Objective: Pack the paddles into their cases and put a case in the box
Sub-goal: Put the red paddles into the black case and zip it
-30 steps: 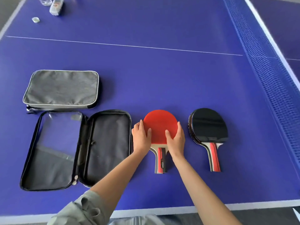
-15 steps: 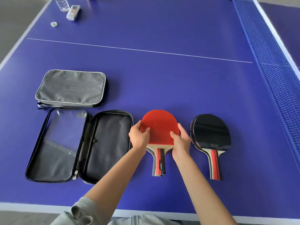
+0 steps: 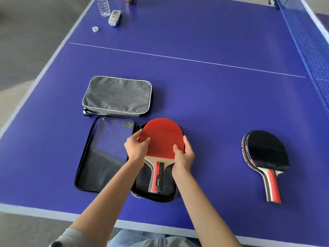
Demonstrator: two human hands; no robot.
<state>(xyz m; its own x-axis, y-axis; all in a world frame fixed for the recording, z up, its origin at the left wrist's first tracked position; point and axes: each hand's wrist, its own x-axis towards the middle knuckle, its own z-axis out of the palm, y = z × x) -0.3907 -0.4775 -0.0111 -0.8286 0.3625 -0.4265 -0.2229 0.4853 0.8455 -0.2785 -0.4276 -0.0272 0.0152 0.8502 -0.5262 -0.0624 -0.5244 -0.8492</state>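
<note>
The red-faced wooden paddle with a red-and-black handle (image 3: 162, 139) is held over the right half of the open black zip-around fabric case (image 3: 105, 157), blade pointing away from the person, handle toward the near rim of the case. The left hand (image 3: 136, 150) pinches the blade's left edge, thumb on the red rubber and fingers curled underneath. The right hand (image 3: 184, 157) grips the blade's lower right edge in the same way, thumb on top and fingers wrapped behind. Whether the paddle touches the case lining cannot be told. The left half of the open case shows a clear plastic panel above a dark mesh pocket.

Just beyond the open case lies a closed grey fabric case with pale piping (image 3: 117, 96), flat on the blue table-tennis table (image 3: 204, 97). Well to the right of the open case, a stack of black-faced paddles with striped handles (image 3: 265, 157) lies flat, handles toward the person. Far beyond the open case, near the table's left edge, stand a clear plastic bottle (image 3: 103, 6), a small clear box (image 3: 114, 17) and a bottle cap (image 3: 95, 29). The blue net (image 3: 309, 41) runs along the far right.
</note>
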